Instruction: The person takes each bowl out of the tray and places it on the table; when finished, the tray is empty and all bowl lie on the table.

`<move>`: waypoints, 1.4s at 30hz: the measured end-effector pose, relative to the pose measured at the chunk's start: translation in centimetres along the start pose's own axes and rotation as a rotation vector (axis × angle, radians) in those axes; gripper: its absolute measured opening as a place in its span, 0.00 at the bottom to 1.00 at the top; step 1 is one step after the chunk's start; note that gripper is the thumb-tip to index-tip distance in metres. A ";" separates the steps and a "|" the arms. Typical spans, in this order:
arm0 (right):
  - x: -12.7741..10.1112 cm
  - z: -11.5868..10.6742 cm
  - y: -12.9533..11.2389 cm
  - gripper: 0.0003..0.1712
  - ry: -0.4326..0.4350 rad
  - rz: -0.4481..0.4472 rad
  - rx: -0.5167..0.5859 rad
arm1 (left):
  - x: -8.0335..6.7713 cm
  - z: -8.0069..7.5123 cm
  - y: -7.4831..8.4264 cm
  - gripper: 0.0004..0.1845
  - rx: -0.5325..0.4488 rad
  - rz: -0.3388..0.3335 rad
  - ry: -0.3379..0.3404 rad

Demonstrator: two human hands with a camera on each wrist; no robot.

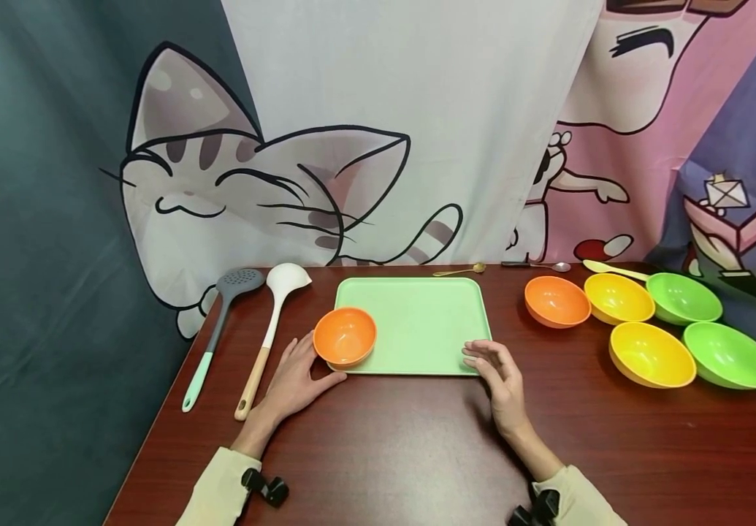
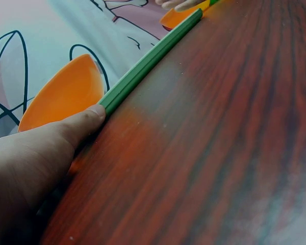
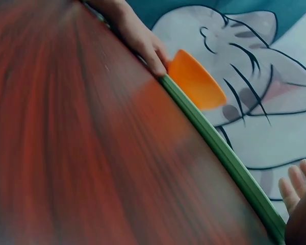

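On table: 1 orange bowl (image 1: 345, 336) at the tray's (image 1: 417, 321) near-left corner, just beyond the left hand (image 1: 295, 380), whose relaxed fingers touch it, thumb at tray edge. Right hand (image 1: 499, 380), loosely spread, rests at the near-right corner, farther from the bowl.

Even bright light, soft glare on table (image 1: 417, 438); head view edges bowed; wrist views motion-blurred.

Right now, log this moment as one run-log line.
left hand: touching orange bowl | right hand: open at green tray corner | bowl: on tray's near-left corner
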State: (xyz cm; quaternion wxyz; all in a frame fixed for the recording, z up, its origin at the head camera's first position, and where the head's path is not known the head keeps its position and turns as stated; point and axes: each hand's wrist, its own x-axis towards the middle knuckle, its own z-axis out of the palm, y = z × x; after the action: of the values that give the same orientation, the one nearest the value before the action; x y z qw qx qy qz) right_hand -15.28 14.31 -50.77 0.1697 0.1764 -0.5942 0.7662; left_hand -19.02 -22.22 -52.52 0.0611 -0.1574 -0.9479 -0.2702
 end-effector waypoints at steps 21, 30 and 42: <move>0.9 5.5 2.2 0.20 0.053 0.061 -0.055 | 0.2 0.5 0.2 0.49 -0.017 0.011 -0.008; 1.3 6.7 2.6 0.21 0.021 0.096 -0.072 | 0.4 0.6 0.3 0.49 -0.012 0.004 -0.024; 3.1 9.9 4.6 0.22 -0.008 0.126 -0.078 | 0.2 0.1 -0.1 0.49 -0.005 0.012 0.006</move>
State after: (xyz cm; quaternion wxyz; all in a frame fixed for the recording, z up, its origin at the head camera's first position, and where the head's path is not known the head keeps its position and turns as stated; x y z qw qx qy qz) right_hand -19.47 3.74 -50.92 0.1254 0.1348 -0.6344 0.7508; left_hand -19.22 -22.24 -52.62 0.0653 -0.1623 -0.9461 -0.2726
